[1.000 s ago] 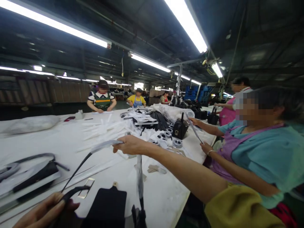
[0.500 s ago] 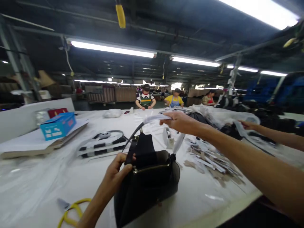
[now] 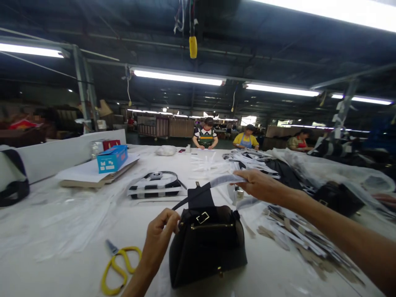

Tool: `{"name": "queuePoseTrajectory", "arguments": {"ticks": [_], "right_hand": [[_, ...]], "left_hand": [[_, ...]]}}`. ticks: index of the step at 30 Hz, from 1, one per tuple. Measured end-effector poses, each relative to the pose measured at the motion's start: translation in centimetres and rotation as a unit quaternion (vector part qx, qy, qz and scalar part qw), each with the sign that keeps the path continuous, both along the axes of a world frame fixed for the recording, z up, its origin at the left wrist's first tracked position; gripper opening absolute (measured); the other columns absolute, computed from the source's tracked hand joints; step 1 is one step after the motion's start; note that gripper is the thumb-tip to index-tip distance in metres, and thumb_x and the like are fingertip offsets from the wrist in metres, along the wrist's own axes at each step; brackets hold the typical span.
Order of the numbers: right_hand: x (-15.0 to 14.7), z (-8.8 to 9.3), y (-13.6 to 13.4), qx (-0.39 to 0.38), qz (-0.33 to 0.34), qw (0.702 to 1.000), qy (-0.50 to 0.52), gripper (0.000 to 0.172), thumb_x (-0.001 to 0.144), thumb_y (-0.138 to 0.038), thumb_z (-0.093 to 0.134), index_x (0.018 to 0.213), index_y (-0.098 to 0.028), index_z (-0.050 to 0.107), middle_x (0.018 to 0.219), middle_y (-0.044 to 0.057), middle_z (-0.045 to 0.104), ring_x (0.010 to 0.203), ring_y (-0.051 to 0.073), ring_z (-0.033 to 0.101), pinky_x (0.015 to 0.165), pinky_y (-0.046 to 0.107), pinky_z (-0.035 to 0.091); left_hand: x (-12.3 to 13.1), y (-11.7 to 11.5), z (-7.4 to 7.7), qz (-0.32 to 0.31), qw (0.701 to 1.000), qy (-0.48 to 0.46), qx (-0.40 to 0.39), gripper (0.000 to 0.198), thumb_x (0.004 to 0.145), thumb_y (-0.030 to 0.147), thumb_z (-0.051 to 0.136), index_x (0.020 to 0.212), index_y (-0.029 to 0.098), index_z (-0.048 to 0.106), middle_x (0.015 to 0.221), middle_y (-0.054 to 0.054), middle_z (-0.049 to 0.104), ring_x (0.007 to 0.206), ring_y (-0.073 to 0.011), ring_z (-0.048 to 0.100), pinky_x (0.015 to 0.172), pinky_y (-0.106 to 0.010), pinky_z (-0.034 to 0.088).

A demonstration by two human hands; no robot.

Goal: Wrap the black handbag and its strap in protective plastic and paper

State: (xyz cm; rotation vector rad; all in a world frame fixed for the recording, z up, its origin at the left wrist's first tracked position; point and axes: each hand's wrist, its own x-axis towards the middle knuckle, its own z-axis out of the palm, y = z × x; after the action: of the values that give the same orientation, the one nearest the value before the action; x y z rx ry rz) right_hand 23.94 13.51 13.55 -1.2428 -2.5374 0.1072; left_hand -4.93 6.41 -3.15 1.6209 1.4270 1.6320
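A black handbag (image 3: 210, 258) stands on the white table in front of me, with a gold zip across its top and a gold buckle (image 3: 202, 217) lying over it. My left hand (image 3: 159, 233) is closed at the bag's upper left corner, pinching the black strap (image 3: 193, 196) near its lower end; the fingertips are partly hidden. Above the bag, my right hand (image 3: 262, 183) grips the strap where pale translucent wrapping (image 3: 225, 180) covers it. That wrapped part arches over the bag and comes down on its right side. Yellow-handled scissors (image 3: 119, 268) lie left of my left wrist.
A blue box (image 3: 111, 159) sits on stacked boards at the left. Wrapped black straps (image 3: 154, 185) lie beyond the bag. Paper and card strips (image 3: 306, 235) are heaped at the right, near another black bag (image 3: 337, 198) and plastic sheeting. Several people work across the table.
The view has swung left, so things appear further right. The buckle piece that my left hand held now lies over the bag's top. My left hand has shifted to the strap's lower end.
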Motion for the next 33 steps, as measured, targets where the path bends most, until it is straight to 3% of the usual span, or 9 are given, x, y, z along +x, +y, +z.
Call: {"name": "queuePoseTrajectory", "arguments": {"ticks": [4, 7, 11, 15, 20, 25, 28, 31, 33], "right_hand": [[0.2, -0.2, -0.1, 0.004, 0.007, 1.0, -0.003, 0.02, 0.092, -0.03, 0.046, 0.085, -0.02, 0.063, 0.073, 0.001, 0.064, 0.068, 0.016, 0.056, 0.062, 0.026, 0.036], [-0.1, 0.1, -0.4, -0.001, 0.001, 1.0, -0.009, 0.019, 0.09, -0.027, 0.046, 0.081, -0.02, 0.061, 0.069, 0.001, 0.062, 0.064, 0.015, 0.053, 0.06, 0.026, 0.034], [-0.3, 0.8, -0.5, -0.017, -0.014, 1.0, 0.013, 0.02, 0.087, -0.023, 0.045, 0.07, -0.019, 0.055, 0.061, -0.001, 0.058, 0.058, 0.013, 0.05, 0.057, 0.025, 0.033], [0.8, 0.6, 0.3, -0.055, -0.025, 0.996, 0.069, 0.018, 0.083, -0.022, 0.045, 0.067, -0.019, 0.053, 0.06, -0.003, 0.057, 0.052, 0.01, 0.051, 0.054, 0.023, 0.035], [1.8, 0.2, 2.0, -0.062, -0.012, 0.988, 0.143, 0.012, 0.078, -0.015, 0.048, 0.074, -0.019, 0.059, 0.066, -0.002, 0.062, 0.062, 0.012, 0.058, 0.061, 0.022, 0.041], [0.2, 1.2, 2.1, 0.058, -0.023, 0.99, 0.129, 0.017, 0.078, -0.018, 0.06, 0.093, -0.019, 0.068, 0.083, 0.001, 0.069, 0.078, 0.017, 0.061, 0.073, 0.027, 0.042], [-1.0, 1.9, 1.0, 0.094, 0.022, 0.994, 0.051, 0.042, 0.08, -0.034, 0.068, 0.12, -0.021, 0.063, 0.109, 0.007, 0.069, 0.098, 0.024, 0.062, 0.088, 0.035, 0.043], [-2.1, 2.7, -1.3, 0.153, 0.112, 0.982, -0.012, 0.091, 0.067, -0.041, 0.082, 0.146, -0.025, 0.039, 0.142, 0.011, 0.05, 0.13, 0.033, 0.043, 0.108, 0.048, 0.03], [-3.2, 3.2, -3.2, 0.191, 0.162, 0.968, -0.019, 0.1, 0.063, -0.043, 0.085, 0.148, -0.027, 0.035, 0.15, 0.009, 0.041, 0.138, 0.034, 0.033, 0.114, 0.05, 0.021]], "left_hand": [[0.7, 0.6, 2.8, 0.048, 0.996, 0.013, 0.075, 0.029, 0.091, 0.049, 0.05, 0.097, 0.023, 0.061, 0.099, -0.004, 0.066, 0.096, -0.0245, 0.058, 0.087, -0.034, 0.044], [2.3, 1.9, 6.1, -0.095, 0.992, 0.053, 0.058, 0.037, 0.096, 0.047, 0.041, 0.12, 0.023, 0.057, 0.124, -0.006, 0.062, 0.118, -0.0246, 0.053, 0.101, -0.035, 0.037], [4.7, 3.1, 8.9, -0.281, 0.956, 0.084, -0.023, 0.035, 0.096, 0.046, 0.042, 0.109, 0.021, 0.064, 0.095, -0.003, 0.069, 0.094, -0.0208, 0.061, 0.086, -0.031, 0.042], [4.6, 3.3, 7.4, -0.375, 0.919, -0.021, -0.12, 0.038, 0.094, 0.051, 0.047, 0.101, 0.018, 0.064, 0.061, 0.003, 0.054, 0.061, -0.0141, 0.053, 0.064, -0.026, 0.041], [1.4, 3.1, 3.9, -0.327, 0.928, -0.059, -0.169, 0.042, 0.084, 0.059, 0.059, 0.085, 0.017, 0.06, 0.061, 0.003, 0.051, 0.054, -0.0109, 0.042, 0.053, -0.023, 0.033], [-0.3, 2.7, 3.8, -0.279, 0.944, -0.04, -0.174, 0.044, 0.082, 0.061, 0.061, 0.078, 0.018, 0.059, 0.06, 0.004, 0.047, 0.054, -0.0101, 0.036, 0.05, -0.022, 0.028], [-0.3, 2.6, 4.4, -0.284, 0.943, -0.07, -0.156, 0.042, 0.082, 0.058, 0.062, 0.079, 0.017, 0.06, 0.058, 0.005, 0.043, 0.051, -0.0084, 0.029, 0.048, -0.022, 0.021], [0.1, 2.5, 5.2, -0.289, 0.944, -0.085, -0.135, 0.04, 0.083, 0.056, 0.063, 0.079, 0.016, 0.06, 0.057, 0.005, 0.042, 0.049, -0.0075, 0.027, 0.046, -0.022, 0.017], [0.7, 2.4, 5.9, -0.291, 0.945, -0.087, -0.123, 0.038, 0.083, 0.055, 0.062, 0.078, 0.017, 0.059, 0.057, 0.005, 0.043, 0.049, -0.0073, 0.028, 0.046, -0.022, 0.018]]}}
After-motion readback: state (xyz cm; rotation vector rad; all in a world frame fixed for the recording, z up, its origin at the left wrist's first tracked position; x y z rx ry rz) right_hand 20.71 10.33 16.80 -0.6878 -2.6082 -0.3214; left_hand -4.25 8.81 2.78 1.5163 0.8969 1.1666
